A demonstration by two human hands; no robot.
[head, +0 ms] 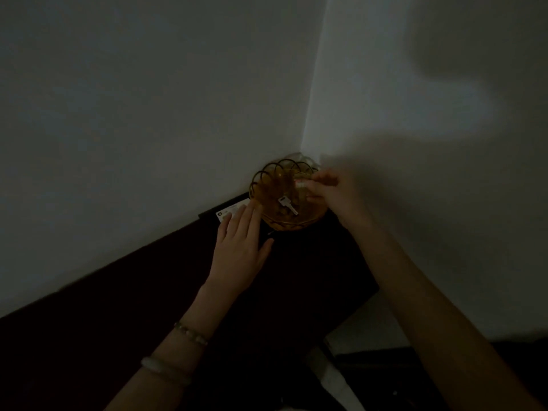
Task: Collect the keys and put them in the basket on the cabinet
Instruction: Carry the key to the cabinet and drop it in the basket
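Observation:
A round golden wire basket stands in the wall corner on a dark cabinet. One silver key lies on the basket's floor. My right hand hovers over the basket's right rim, blurred, fingers loosely apart with nothing visible in them. My left hand lies flat on the cabinet top just left of the basket, fingers spread, fingertips near the rim.
A small white card lies on the cabinet against the wall, under my left fingertips. White walls meet in a corner behind the basket. The room is dim. The cabinet's right edge drops to a pale floor.

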